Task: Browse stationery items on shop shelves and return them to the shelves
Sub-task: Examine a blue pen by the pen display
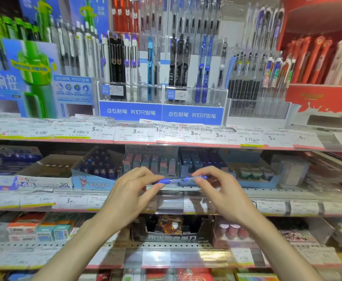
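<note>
A blue and clear pen (pixel 179 180) lies level between my two hands, in front of the middle shelf. My left hand (pixel 132 194) pinches its blue grip end between thumb and fingertips. My right hand (pixel 219 192) pinches the other end the same way. On the top shelf a clear display stand (pixel 194 98) holds two matching blue pens (pixel 203 78) upright next to black ones (pixel 179 61).
The top shelf is packed with pen racks and a red display box (pixel 324 98) at right. Price tags (pixel 137 133) line every shelf edge. Open cartons of erasers and refills (pixel 97 169) fill the middle shelf. Lower shelves hold small boxes (pixel 172 230).
</note>
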Tool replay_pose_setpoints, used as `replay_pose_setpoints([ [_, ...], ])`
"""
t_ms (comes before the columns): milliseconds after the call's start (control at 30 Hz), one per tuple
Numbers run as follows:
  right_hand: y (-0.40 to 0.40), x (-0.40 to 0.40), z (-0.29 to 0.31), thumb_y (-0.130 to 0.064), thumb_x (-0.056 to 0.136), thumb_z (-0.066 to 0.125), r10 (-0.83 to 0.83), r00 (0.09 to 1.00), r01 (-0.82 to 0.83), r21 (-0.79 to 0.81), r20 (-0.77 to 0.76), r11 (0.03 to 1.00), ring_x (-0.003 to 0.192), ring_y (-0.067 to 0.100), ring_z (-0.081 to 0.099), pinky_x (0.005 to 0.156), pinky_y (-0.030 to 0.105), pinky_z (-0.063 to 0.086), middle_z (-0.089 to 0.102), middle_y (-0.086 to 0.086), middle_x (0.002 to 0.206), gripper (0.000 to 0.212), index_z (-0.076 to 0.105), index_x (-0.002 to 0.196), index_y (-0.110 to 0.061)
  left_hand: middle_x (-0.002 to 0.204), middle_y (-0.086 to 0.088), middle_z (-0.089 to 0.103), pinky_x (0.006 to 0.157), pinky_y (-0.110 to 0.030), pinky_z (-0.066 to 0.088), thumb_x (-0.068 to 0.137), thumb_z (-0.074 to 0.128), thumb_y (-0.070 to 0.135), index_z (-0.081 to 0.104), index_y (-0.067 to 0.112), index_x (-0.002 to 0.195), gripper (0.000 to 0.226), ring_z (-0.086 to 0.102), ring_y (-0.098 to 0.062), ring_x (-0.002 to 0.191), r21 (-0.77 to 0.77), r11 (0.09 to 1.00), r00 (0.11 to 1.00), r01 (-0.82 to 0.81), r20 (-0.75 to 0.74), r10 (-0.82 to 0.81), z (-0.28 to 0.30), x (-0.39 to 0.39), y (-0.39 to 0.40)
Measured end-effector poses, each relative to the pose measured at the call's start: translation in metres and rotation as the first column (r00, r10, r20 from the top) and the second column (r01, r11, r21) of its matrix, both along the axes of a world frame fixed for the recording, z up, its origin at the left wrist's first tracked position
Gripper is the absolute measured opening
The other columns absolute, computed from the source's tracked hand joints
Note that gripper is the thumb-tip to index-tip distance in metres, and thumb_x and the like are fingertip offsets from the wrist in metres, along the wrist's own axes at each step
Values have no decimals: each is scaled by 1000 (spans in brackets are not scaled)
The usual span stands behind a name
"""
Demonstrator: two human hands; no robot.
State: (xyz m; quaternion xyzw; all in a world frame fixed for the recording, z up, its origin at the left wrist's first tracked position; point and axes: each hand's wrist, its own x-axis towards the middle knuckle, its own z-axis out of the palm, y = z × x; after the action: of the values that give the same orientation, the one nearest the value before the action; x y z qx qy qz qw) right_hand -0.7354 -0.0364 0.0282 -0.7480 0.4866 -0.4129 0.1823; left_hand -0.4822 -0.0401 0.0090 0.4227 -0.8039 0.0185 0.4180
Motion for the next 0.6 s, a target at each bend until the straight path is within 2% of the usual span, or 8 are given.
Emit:
replay_pose_setpoints([
  [233, 29, 1, 45, -29, 94, 65, 2, 995, 10, -123, 96, 992, 83, 8, 67, 74, 21, 51, 71, -15, 93, 10, 71, 99, -34, 86, 19, 56, 67, -10, 37, 93, 57, 41, 73, 24, 113, 31, 53, 1, 75, -203, 977, 996, 73, -40, -82, 41, 1, 19],
  [367, 38, 4, 80, -20, 92, 67, 71, 972, -36, -155, 224, 987, 75, 10, 70, 71, 22, 53, 74, -6, 83, 14, 73, 100, -30, 83, 18, 55, 66, -5, 31, 91, 61, 36, 74, 20, 111, 29, 46, 9, 69, -306, 948, 992, 90, -61, -114, 75, 1, 22],
  [433, 35, 9, 99, -14, 92, 68, 111, 935, -54, -176, 336, 983, 76, 14, 73, 73, 27, 57, 75, 2, 86, 18, 72, 103, -27, 82, 15, 57, 63, -7, 30, 91, 61, 37, 74, 20, 110, 28, 46, 6, 66, -326, 942, 992, 79, -65, -106, 91, -1, 18],
  [533, 24, 21, 126, -6, 91, 68, 162, 827, -55, -210, 538, 976, 80, 23, 75, 74, 38, 62, 71, 8, 93, 22, 67, 111, -15, 79, 15, 57, 60, -9, 31, 91, 64, 35, 74, 20, 102, 21, 50, -4, 63, -349, 936, 994, 30, -90, -66, 111, -7, 10],
  [600, 13, 30, 141, -6, 91, 68, 155, 768, -28, -208, 621, 978, 77, 22, 76, 72, 35, 62, 67, 9, 89, 26, 63, 116, -12, 76, 16, 56, 59, -10, 33, 89, 67, 33, 73, 22, 95, 14, 51, -5, 64, -346, 938, 990, -3, -133, -46, 122, -13, 3],
])
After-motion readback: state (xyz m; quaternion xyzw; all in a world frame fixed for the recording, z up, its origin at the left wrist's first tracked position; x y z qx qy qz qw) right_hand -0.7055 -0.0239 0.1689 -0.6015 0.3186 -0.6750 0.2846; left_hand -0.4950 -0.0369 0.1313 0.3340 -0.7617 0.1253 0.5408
